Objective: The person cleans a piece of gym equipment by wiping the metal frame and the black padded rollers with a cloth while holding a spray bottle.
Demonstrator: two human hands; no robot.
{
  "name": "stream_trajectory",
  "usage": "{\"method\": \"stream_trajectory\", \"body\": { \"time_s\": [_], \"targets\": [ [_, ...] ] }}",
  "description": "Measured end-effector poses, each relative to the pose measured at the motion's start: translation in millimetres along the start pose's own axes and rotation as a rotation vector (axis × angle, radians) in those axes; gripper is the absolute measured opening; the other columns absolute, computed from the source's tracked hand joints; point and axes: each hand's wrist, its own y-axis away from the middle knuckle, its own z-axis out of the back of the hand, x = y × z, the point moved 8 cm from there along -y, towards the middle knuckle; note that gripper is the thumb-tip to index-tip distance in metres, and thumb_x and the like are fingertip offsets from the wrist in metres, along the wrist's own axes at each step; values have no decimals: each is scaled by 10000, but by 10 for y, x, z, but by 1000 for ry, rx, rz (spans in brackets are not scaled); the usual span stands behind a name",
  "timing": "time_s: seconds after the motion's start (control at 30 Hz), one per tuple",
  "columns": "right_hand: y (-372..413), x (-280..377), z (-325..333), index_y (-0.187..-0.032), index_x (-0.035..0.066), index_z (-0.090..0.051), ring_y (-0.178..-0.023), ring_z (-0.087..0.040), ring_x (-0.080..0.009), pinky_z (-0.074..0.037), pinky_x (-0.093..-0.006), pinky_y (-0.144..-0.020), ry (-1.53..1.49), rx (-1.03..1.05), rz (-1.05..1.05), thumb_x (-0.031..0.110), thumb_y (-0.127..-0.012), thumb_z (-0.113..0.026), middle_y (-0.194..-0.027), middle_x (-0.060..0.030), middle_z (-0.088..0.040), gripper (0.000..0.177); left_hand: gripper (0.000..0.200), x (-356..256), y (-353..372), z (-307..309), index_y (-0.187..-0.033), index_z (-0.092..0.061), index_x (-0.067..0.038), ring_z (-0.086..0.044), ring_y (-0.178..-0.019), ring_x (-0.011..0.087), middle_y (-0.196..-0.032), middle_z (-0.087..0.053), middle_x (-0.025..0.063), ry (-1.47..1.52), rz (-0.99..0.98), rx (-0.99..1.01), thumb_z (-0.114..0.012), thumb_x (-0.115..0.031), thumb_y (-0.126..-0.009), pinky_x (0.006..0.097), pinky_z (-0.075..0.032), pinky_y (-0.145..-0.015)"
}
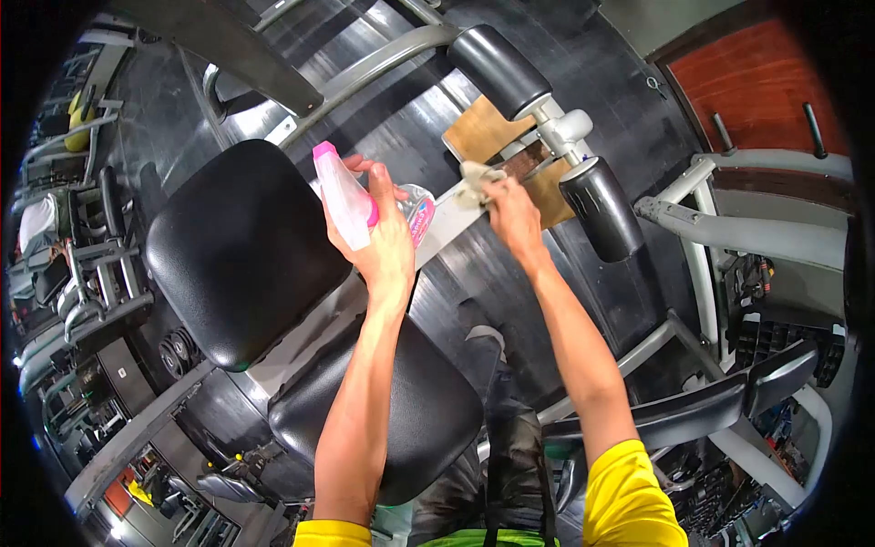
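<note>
Two yellow sleeves sit at the bottom edge of the frame, and a bare forearm runs upward from each. Between them lies a black seat pad, with a larger black back pad to its upper left, both part of a grey-framed gym machine.

The left hand, just left of centre, has its fingers closed around a spray bottle. The bottle is clear with a pink top and is held above the machine, tilted toward the upper left.

The right hand, just right of centre, has its fingers bunched on a pale cloth and presses it against the grey metal arm of the machine. The cloth lies at the upper end of that arm, near where it meets the cross-shaft.

Two black roller pads flank that spot, one at the upper centre and one just right of the hand. A brown board lies on the dark floor beneath them.
</note>
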Motion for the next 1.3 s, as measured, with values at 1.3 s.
{"method": "stream_trajectory", "body": {
  "time_s": [1.3],
  "targets": [
    [636,1489,-212,-1196,207,-667,-1026,-621,-333,-553,-473,-813,-289,317,301,47,-859,-530,-1096,-135,-584,397,422,54,-286,369,-1334,-428,23,-623,-648,143,-1145,-553,107,-98,-85,-194,-541,-254,-1036,300,-456,-614]
  ]
}}
